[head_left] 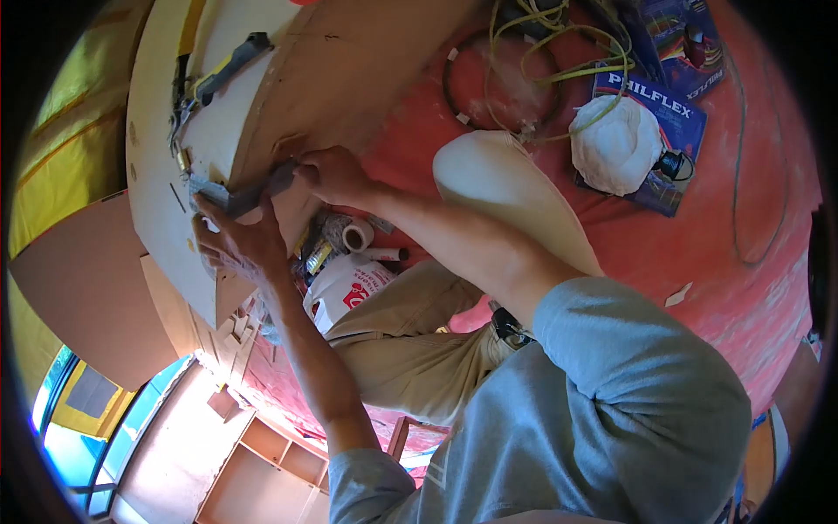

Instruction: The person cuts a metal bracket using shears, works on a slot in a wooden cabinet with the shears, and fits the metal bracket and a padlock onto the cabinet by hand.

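Note:
A dark grey flat strip [253, 192] with a lighter grey end lies across the edge of a pale wooden panel [175, 236]. My left hand [240, 236] holds its near end, with the fingers on the panel side and the thumb against the strip. The far end is pinched in my right hand [336, 177], whose fingertips are partly hidden. On the panel beyond my left hand lie a yellow-and-grey handled tool [229, 70], a second yellow-handled tool [188, 39] and a small brass-coloured fitting [182, 160].
Below my hands sit a white plastic bag [345, 288] and a roll [356, 234]. Loops of yellow cable [559, 74] and Philflex boxes [690, 131] lie on the red floor [698, 236], with a white bundle [615, 144] on one box. Brown boards [83, 297] stand at left.

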A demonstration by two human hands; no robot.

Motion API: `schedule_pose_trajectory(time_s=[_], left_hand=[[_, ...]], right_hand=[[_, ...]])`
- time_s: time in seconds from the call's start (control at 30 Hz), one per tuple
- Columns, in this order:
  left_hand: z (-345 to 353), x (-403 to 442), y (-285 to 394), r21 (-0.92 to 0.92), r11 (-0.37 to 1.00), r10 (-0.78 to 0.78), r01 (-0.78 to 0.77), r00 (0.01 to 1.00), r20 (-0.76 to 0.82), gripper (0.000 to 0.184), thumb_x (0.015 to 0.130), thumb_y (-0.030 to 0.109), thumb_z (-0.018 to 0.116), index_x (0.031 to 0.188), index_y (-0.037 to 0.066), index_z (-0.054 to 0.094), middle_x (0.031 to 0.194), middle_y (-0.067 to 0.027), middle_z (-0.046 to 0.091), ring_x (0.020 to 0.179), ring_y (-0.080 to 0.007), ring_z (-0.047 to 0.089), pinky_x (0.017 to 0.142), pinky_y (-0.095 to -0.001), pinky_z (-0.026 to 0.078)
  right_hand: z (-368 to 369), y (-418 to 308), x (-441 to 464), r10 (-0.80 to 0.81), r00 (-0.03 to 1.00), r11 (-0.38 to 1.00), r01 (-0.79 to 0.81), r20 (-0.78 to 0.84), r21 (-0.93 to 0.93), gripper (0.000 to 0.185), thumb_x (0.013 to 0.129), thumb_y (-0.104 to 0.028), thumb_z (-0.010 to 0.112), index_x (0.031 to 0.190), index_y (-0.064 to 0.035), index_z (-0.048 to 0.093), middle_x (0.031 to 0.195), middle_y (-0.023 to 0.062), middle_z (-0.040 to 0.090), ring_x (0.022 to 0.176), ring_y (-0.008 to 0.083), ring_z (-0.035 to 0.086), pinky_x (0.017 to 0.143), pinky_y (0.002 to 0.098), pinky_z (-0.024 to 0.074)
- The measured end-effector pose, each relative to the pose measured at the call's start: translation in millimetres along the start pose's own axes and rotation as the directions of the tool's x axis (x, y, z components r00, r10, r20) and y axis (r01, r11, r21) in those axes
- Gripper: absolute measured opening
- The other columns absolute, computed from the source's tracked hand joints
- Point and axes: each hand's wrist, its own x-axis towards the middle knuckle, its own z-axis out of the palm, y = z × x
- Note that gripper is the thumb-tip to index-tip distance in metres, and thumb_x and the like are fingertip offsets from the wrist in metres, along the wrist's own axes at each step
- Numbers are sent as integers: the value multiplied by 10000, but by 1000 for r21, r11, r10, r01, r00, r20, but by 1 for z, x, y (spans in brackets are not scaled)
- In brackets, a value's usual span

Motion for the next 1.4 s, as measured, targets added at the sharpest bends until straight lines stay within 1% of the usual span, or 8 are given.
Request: schedule_pose_trajectory(time_s=[0.1,0.4,0.6,0.9,1.0,1.2,1.3,1.4], left_hand=[[18,0,-12,-287,951,105,-117,993,-57,944,673,390,805,1408,19,341,1329,-262,454,1213,-423,450,992,-469,383],[20,0,-5,-208,975,79,-74,997,20,971,671,403,812,1404,-10,328,1334,-268,464,1207,-417,477,1000,-461,400],[20,-1,1,-189,982,-2,15,998,68,1015,629,372,844,1401,-28,321,1328,-276,464,1208,-425,474,1001,-475,400],[16,1,-6,-259,966,34,-8,995,96,991,632,298,839,1402,-32,309,1350,-281,429,1255,-450,399,1039,-492,345],[12,5,-4,-304,952,-12,48,993,119,994,643,264,818,1418,-27,269,1354,-277,420,1290,-462,340,1063,-512,300],[12,5,-16,-278,957,-35,81,986,165,986,659,285,809,1438,20,265,1387,-275,381,1313,-439,327,1067,-523,283],[10,8,-17,-295,946,-67,135,971,230,974,678,306,792,1444,32,257,1402,-295,346,1339,-427,295,1071,-554,251],[5,9,-17,-285,947,-73,150,962,262,967,689,299,785,1448,33,248,1408,-289,344,1345,-418,288,1073,-557,242]], right_hand=[[-13,-12,2,165,978,985,-171,129,31,205,817,-219,629,937,-69,701,790,174,657,741,349,643,691,412,511],[-1,1,-1,186,980,981,-189,66,45,164,804,-211,654,847,-57,689,728,153,649,711,351,635,677,429,507],[-7,5,9,3,999,999,-5,40,54,162,803,-209,655,893,-79,694,745,156,651,713,357,635,666,424,510],[6,8,1,36,993,999,-33,116,-27,149,855,-185,598,825,-50,654,695,124,648,650,300,644,653,399,513],[7,15,-3,229,936,973,-217,266,-74,152,830,-180,618,896,-48,655,766,191,637,724,369,626,630,436,493],[-7,0,7,146,914,988,-118,378,-96,243,908,-206,549,786,-3,605,658,115,637,595,209,639,608,337,501],[-21,30,4,30,786,954,162,617,-251,270,927,-225,541,791,-3,611,663,97,641,603,170,631,584,302,491],[-62,-60,28,290,279,938,104,915,-329,276,928,-245,548,817,-5,627,669,81,643,619,154,626,590,306,487]])
